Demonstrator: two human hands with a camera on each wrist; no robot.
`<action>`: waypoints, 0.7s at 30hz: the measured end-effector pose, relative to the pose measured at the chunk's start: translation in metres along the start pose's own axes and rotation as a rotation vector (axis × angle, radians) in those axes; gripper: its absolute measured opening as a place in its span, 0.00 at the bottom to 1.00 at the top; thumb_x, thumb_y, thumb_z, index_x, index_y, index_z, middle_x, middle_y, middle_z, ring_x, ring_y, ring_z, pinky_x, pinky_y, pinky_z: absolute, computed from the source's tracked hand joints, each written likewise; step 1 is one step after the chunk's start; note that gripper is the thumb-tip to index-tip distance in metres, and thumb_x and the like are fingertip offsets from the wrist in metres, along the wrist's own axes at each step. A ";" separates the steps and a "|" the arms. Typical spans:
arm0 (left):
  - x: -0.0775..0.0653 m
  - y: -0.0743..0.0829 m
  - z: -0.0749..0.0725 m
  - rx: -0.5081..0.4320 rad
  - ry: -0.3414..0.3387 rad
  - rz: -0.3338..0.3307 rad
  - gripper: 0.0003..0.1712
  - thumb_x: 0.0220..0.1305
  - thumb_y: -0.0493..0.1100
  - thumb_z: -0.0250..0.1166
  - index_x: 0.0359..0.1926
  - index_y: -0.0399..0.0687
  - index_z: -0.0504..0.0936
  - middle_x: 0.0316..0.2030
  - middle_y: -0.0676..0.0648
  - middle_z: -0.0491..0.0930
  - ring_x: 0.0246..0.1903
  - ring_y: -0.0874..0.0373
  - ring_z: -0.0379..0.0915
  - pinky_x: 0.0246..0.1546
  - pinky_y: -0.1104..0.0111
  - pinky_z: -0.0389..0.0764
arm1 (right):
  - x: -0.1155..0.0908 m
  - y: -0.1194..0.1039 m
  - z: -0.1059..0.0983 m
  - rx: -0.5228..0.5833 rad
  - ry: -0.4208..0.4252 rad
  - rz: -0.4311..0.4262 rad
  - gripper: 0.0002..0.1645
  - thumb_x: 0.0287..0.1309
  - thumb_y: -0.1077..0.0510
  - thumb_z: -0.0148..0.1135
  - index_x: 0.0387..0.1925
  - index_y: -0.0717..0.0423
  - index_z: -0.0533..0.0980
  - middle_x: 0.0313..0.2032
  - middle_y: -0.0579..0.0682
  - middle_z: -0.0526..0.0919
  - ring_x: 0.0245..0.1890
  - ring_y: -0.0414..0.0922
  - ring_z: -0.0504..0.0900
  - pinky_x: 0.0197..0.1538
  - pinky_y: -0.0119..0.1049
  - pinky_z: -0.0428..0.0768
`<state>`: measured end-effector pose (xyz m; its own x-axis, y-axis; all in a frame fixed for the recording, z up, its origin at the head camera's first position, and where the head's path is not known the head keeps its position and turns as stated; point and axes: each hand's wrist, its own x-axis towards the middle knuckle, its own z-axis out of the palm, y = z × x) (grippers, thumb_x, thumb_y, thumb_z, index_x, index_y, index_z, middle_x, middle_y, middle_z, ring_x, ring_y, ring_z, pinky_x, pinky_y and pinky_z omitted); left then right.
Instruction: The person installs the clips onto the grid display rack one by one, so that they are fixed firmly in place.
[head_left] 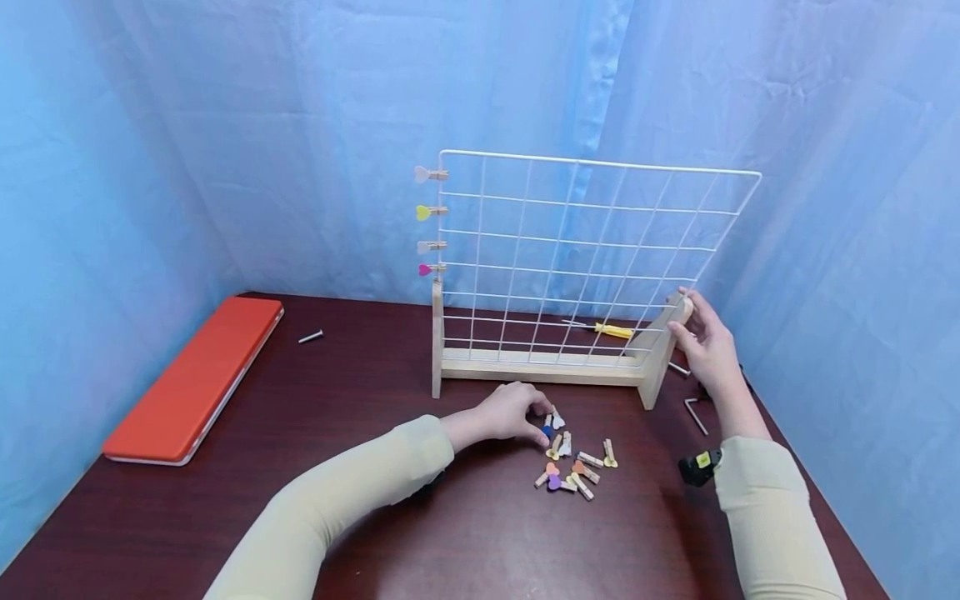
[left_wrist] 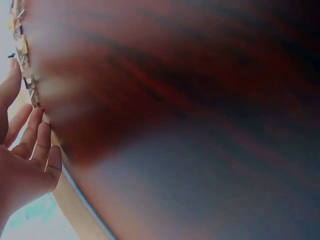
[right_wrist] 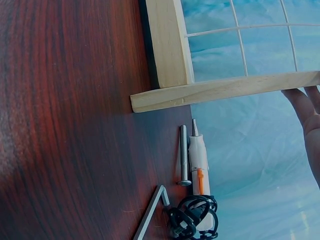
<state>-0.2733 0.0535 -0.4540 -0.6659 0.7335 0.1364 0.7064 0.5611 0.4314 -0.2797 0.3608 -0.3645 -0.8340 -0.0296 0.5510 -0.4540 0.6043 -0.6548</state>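
Note:
My left hand [head_left: 513,411] reaches to the small wooden clothespins with heart tops [head_left: 568,445], which lie in a loose group on the table. Its thumb and fingers are parted at the group's left edge, beside a clothespin with a blue heart [head_left: 548,432]. In the left wrist view the hand [left_wrist: 30,155] has its fingers stretched toward the clothespins [left_wrist: 21,45]. With thumb and fingers my right hand [head_left: 708,346] grips the top of the right wooden upright [head_left: 660,358]. This upright belongs to a stand bearing a white wire grid [head_left: 577,242], with several heart clothespins [head_left: 431,212] on its left edge.
A red flat case [head_left: 202,375] lies at the left, near a bolt [head_left: 311,337]. Behind the grid is a yellow-handled screwdriver [head_left: 611,331]. At the right are a hex key [right_wrist: 150,212], another bolt [right_wrist: 184,155], a white tool [right_wrist: 198,155] and a black cable [right_wrist: 192,217].

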 end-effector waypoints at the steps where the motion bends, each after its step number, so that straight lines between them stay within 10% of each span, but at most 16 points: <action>1: 0.001 0.000 0.002 0.016 0.004 -0.005 0.28 0.39 0.60 0.70 0.43 0.55 0.80 0.36 0.59 0.78 0.38 0.66 0.71 0.38 0.74 0.69 | 0.000 0.000 0.000 0.012 -0.001 -0.003 0.32 0.58 0.65 0.53 0.63 0.47 0.60 0.55 0.66 0.69 0.50 0.30 0.70 0.45 0.14 0.69; 7: 0.002 0.000 0.003 0.024 0.001 -0.012 0.23 0.40 0.57 0.71 0.39 0.54 0.81 0.33 0.58 0.77 0.36 0.65 0.70 0.36 0.75 0.68 | 0.000 0.000 0.000 0.019 -0.007 0.002 0.32 0.58 0.65 0.53 0.64 0.47 0.59 0.56 0.66 0.68 0.51 0.31 0.70 0.45 0.14 0.68; 21: -0.017 -0.004 -0.027 -0.325 -0.008 -0.036 0.21 0.45 0.36 0.70 0.42 0.48 0.75 0.29 0.47 0.80 0.27 0.66 0.74 0.30 0.80 0.74 | 0.000 0.001 0.000 -0.013 -0.014 0.026 0.32 0.59 0.63 0.53 0.64 0.43 0.59 0.57 0.63 0.68 0.50 0.29 0.69 0.43 0.13 0.68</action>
<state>-0.2712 0.0282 -0.4342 -0.6861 0.7192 0.1099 0.5683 0.4355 0.6981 -0.2803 0.3611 -0.3651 -0.8498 -0.0248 0.5265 -0.4280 0.6155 -0.6618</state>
